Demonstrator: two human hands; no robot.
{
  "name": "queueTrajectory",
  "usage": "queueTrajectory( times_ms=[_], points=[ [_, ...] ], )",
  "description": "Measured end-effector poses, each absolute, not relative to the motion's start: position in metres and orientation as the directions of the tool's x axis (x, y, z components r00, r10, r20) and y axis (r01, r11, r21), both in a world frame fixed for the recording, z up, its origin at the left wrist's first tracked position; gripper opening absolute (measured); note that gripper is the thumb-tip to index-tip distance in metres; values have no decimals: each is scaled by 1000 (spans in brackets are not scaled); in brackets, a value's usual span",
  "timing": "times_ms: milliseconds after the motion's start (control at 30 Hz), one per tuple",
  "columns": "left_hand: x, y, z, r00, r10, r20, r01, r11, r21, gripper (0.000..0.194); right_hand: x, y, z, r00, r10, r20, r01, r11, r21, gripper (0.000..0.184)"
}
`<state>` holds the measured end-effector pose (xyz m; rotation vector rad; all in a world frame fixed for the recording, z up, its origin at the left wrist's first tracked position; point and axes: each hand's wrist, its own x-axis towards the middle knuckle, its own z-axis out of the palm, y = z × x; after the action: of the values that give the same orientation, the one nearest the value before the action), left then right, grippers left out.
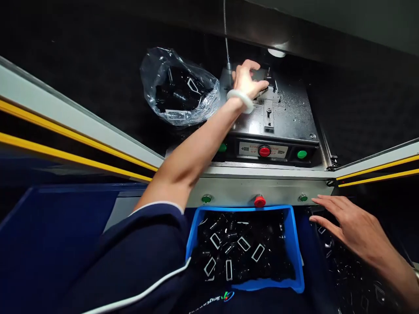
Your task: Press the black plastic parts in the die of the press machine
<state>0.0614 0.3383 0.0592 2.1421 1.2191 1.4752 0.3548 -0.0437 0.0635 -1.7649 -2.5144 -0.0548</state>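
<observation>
My left hand (247, 82) reaches over the metal fixture plate of the machine, a white bangle on its wrist. Its thumb lies against or just in front of a small black part (271, 85) in the fixture block, and the index finger curves above, apart from the thumb. The other fingertips are hidden behind the hand. My right hand (355, 222) is held low on the right with fingers stretched out, its tips close to the green button (303, 197) on the front panel. I see nothing in it. Whether a fingertip touches the panel I cannot tell.
A clear plastic bag (153, 98) of black parts stands left of the fixture. Below the panel, a blue bin (296, 244) holds several glossy black parts with rectangular openings; more lie under my right forearm. Red stop buttons (264, 151) and yellow-striped door edges (81, 148) flank the space.
</observation>
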Motion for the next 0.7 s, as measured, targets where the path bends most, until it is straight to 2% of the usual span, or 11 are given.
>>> queueTrajectory(
  times_ms=[67,167,300,433,500,700],
  points=[
    [39,278,56,98,785,612,514,-567,644,39,347,-39,47,-314,949,34,943,316,-104,47],
    [-2,162,42,124,820,559,527,-532,663,7,342,-24,18,-242,969,-48,959,231,-164,32],
    [-60,48,10,175,906,387,629,-405,664,12,350,-11,-14,-167,977,-134,969,137,-205,18],
    [-99,23,-18,251,961,118,802,-275,531,31,356,-7,-27,-163,982,-92,959,136,-250,13],
    [-108,27,-24,271,962,37,855,-258,451,36,355,-6,-30,-168,983,-72,955,144,-259,13],
    [-107,32,-25,293,956,8,911,-282,301,37,346,-4,-37,-121,993,-3,969,117,-218,17]
  ],
)
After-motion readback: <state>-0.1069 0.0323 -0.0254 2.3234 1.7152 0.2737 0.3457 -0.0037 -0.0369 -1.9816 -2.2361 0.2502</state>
